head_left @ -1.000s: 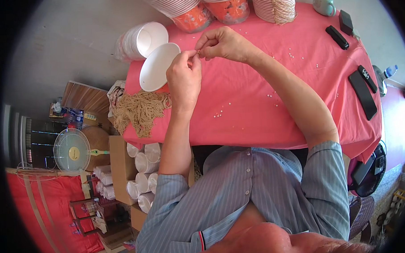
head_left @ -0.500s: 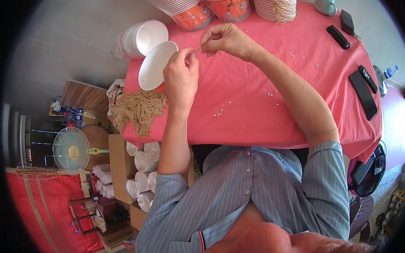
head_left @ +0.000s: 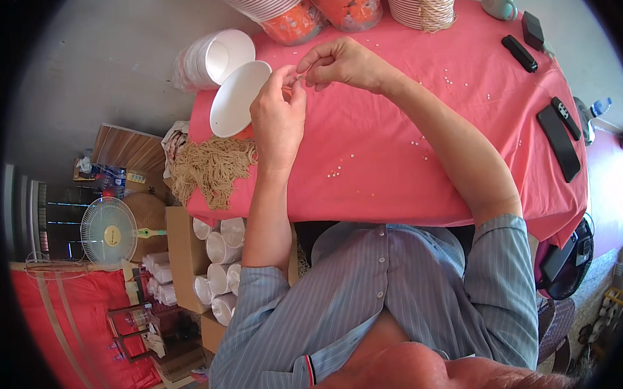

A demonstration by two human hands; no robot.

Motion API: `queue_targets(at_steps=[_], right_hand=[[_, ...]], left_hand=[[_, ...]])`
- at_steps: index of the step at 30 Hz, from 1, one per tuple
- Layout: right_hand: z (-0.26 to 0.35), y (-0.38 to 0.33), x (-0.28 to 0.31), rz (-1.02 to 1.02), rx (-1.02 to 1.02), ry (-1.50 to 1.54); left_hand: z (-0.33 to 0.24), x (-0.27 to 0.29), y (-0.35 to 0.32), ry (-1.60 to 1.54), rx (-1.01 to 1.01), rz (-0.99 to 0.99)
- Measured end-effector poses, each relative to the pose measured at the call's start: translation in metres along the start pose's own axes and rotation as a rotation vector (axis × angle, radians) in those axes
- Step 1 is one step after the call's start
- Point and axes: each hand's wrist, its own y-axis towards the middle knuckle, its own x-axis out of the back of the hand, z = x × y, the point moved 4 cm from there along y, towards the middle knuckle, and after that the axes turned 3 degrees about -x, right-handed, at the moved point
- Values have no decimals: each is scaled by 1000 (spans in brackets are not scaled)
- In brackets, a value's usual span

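My left hand (head_left: 278, 117) is raised over the far left part of the table, beside a tilted white tub (head_left: 238, 101). Its thumb and fingers pinch together near something too small to make out. Fingertip to fingertip with it, my right hand (head_left: 343, 66) comes in from the right, also in a pinch; what it grips cannot be made out. A tangled pile of tan string (head_left: 213, 167) lies at the table's left edge, by my left wrist. Small white bits (head_left: 335, 171) are scattered on the pink tablecloth (head_left: 371, 134).
Stacked white tubs (head_left: 217, 57) lie at the back left. Orange-patterned bucket stacks (head_left: 292, 20) line the far edge. A mug (head_left: 499, 1), a black stapler-like object (head_left: 519, 53), a phone (head_left: 559, 142) and a remote (head_left: 566, 119) sit on the right. Below left is a carton of cups (head_left: 221, 249).
My hands have drawn slightly closer together at the fingertips, the right one shifting left. The thin strand seen between them earlier no longer shows clearly.
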Motion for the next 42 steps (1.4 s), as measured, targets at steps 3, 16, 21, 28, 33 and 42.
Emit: queue_targets(at_steps=[3, 16, 21, 28, 33, 42], right_hand=[[1, 0, 0, 2, -2, 4], [4, 0, -3, -22, 62, -4], [2, 2, -3, -28, 80, -28], [0, 0, -1, -26, 45, 4], [-5, 2, 0, -27, 15, 51], [-9, 5, 2, -7, 23, 65]], left_hand=[[2, 1, 0, 34, -25, -4], [4, 0, 2, 122, -34, -5], [5, -2, 3, 120, -57, -5], [4, -3, 2, 40, -29, 39], [2, -1, 4, 79, -63, 30], [11, -7, 3, 49, -81, 0]])
